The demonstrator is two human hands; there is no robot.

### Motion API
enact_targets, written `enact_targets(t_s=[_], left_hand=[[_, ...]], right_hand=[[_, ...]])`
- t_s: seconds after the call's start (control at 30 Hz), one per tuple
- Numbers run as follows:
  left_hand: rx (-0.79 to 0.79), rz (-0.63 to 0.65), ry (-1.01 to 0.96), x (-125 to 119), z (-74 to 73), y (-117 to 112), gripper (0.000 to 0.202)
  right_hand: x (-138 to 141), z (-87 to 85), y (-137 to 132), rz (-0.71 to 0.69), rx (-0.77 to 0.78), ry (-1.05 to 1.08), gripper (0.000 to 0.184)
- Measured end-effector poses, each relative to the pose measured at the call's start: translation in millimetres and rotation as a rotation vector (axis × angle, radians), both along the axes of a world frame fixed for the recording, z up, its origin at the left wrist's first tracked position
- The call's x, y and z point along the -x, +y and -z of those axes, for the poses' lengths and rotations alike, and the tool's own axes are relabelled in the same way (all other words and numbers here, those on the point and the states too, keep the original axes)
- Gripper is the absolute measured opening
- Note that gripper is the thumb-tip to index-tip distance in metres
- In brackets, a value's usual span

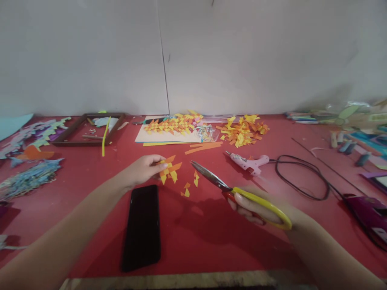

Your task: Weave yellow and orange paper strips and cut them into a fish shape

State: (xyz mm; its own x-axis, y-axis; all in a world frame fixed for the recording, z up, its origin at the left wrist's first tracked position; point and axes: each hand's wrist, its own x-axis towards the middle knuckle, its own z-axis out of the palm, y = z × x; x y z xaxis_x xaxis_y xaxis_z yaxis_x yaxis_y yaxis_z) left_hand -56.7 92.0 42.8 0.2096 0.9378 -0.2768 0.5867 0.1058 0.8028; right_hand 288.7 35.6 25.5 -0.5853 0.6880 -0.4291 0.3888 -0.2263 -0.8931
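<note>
My left hand (142, 169) pinches a small woven piece of orange and yellow paper strips (169, 169) just above the red table (193, 237). My right hand (256, 209) grips yellow-handled scissors (242, 191), blades together and pointing left toward the woven piece without touching it. A few small paper offcuts (190, 186) lie on the table between the two hands. A black phone (142, 227) lies flat below my left hand.
A larger woven strip (172, 124) rests on a cream sheet at the back, beside a heap of orange and yellow scraps (243, 131). A pink glue gun (249, 163) with a black cable (302, 177) lies to the right. A wooden frame (87, 129) sits back left.
</note>
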Motion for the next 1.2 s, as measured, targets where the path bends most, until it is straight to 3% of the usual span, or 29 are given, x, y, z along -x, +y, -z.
enact_targets(t_s=[0.23,0.33,0.43,0.53,0.67,0.83,0.97,1.1,1.2], left_hand=[[-0.208,-0.032,0.463,43.6,5.8,16.1,0.041],[-0.357,-0.037,0.581,44.3,8.3,15.3,0.045],[-0.464,0.045,0.589,25.4,9.0,7.5,0.048],[-0.449,0.21,0.558,0.5,13.8,-9.2,0.046],[-0.399,0.352,0.571,-25.9,31.3,-41.4,0.074],[-0.418,0.392,0.686,-51.9,55.8,-67.6,0.095],[-0.457,0.364,0.676,-77.4,65.3,-66.0,0.102],[-0.466,0.493,0.559,-100.1,64.9,-53.0,0.092],[-0.474,0.555,0.505,-101.1,59.4,-41.6,0.081]], right_hand=[[4.5,9.6,4.4,-0.012,0.19,0.155,0.054],[4.6,15.6,4.4,-0.065,0.242,0.259,0.054],[8.9,15.9,1.5,-0.088,0.25,0.365,0.062],[14.8,13.2,-1.6,-0.105,0.24,0.421,0.075],[17.2,11.7,-2.3,-0.12,0.305,0.482,0.085],[15.4,10.2,-1.3,-0.114,0.378,0.493,0.088],[16.0,9.3,-1.1,-0.125,0.37,0.494,0.087],[13.6,5.7,1.5,-0.118,0.283,0.438,0.084],[9.8,-4.4,-1.0,-0.056,0.016,0.17,0.068]])
